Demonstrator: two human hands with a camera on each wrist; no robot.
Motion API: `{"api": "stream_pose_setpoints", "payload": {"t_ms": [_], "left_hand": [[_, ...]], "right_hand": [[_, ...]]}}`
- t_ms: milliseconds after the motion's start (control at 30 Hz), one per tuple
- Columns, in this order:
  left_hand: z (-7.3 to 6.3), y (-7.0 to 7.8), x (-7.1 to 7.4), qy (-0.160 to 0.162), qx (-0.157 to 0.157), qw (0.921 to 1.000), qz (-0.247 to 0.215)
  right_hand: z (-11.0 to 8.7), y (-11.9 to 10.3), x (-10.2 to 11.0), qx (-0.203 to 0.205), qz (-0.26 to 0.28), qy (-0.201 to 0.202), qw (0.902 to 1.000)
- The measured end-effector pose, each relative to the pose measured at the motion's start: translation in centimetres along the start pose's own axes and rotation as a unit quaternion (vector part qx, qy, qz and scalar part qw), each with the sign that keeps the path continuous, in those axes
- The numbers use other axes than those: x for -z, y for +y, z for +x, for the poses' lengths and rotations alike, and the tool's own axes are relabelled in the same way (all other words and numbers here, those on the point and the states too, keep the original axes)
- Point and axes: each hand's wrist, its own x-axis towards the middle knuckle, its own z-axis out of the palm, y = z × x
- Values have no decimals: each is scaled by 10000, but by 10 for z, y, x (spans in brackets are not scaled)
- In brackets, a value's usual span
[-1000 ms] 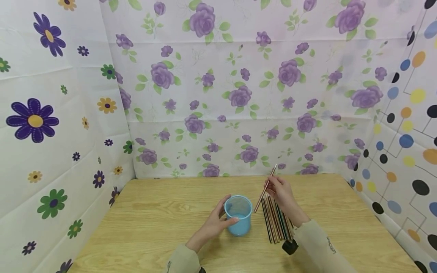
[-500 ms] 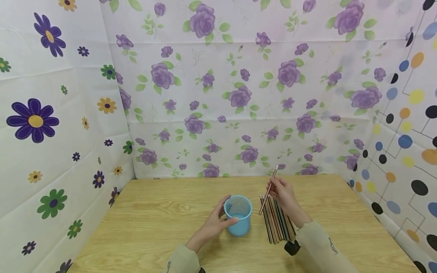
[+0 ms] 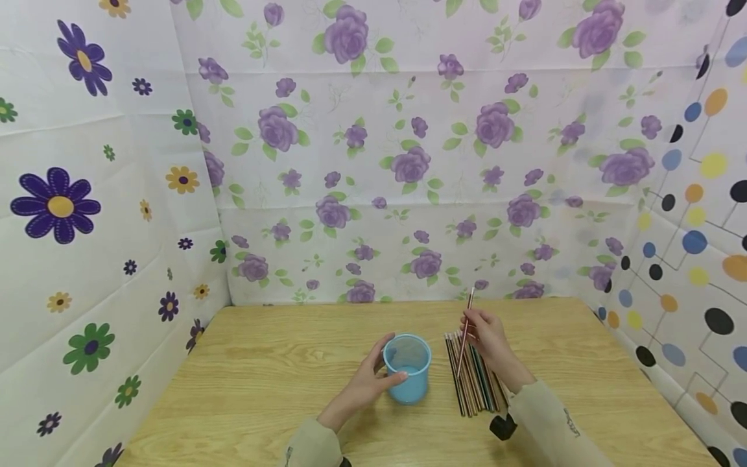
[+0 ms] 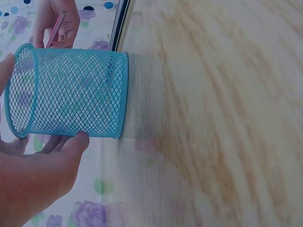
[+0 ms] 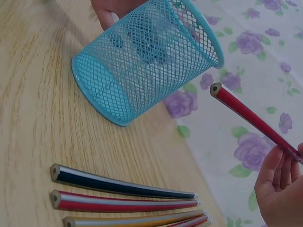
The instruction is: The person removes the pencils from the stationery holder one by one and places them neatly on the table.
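A light-blue mesh pencil cup [image 3: 410,388] stands upright on the table. My left hand [image 3: 363,384] holds it from the left, thumb on the near side and fingers round the far side. Through the mesh in the right wrist view, no pencils show inside the cup [image 5: 142,66]. To the right, my right hand [image 3: 489,338] pinches a red striped pencil [image 5: 255,120] by its upper part, its unsharpened end pointing down. That pencil is held above a row of pencils [image 3: 471,389] lying side by side on the table, with dark, red and yellow ones in the right wrist view.
The wood-grain table [image 3: 280,350] reaches back to a rose-print cloth [image 3: 379,162]. Flower-print cloth [image 3: 117,259] hangs on the left, dotted cloth [image 3: 688,292] on the right. A black wrist piece [image 3: 503,427] sits under the right sleeve.
My right hand has drifted slightly right and toward me, carrying the pencil away from the cup to over the row; the pencil stands steeper. The left hand and cup have stayed put.
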Motion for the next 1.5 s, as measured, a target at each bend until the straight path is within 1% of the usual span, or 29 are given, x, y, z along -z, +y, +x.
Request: {"api": "stream_pose_setpoints", "payload": {"t_ms": [133, 367, 433, 567, 667, 1000, 1200, 1333, 1433, 1500], "left_hand": [[0, 1, 0, -36, 18, 10000, -35], [0, 1, 0, -19, 34, 10000, -45], [0, 1, 0, -15, 33, 10000, -28], [1, 0, 0, -29, 16, 10000, -10], [1, 0, 0, -32, -1, 10000, 1], [0, 0, 0, -15, -24, 10000, 21], [0, 0, -1, -21, -20, 10000, 13], [0, 0, -1, -30, -16, 10000, 18], [0, -1, -1, -25, -21, 10000, 23], [1, -1, -1, -12, -25, 10000, 18]], "right_hand": [[2, 3, 5, -50, -55, 53, 10000], [6, 5, 12, -53, 1, 72, 10000], [6, 5, 15, -93, -56, 40, 9999], [5, 4, 18, -162, -210, 127, 9996], [4, 4, 20, -143, -348, 137, 9992], [6, 8, 24, -133, -386, 69, 9991], [5, 10, 29, -196, -655, -79, 9976], [6, 14, 36, -205, -956, -271, 9948], [7, 16, 41, -259, -1084, -424, 9929], [7, 16, 42, -332, -1151, -401, 9920]]}}
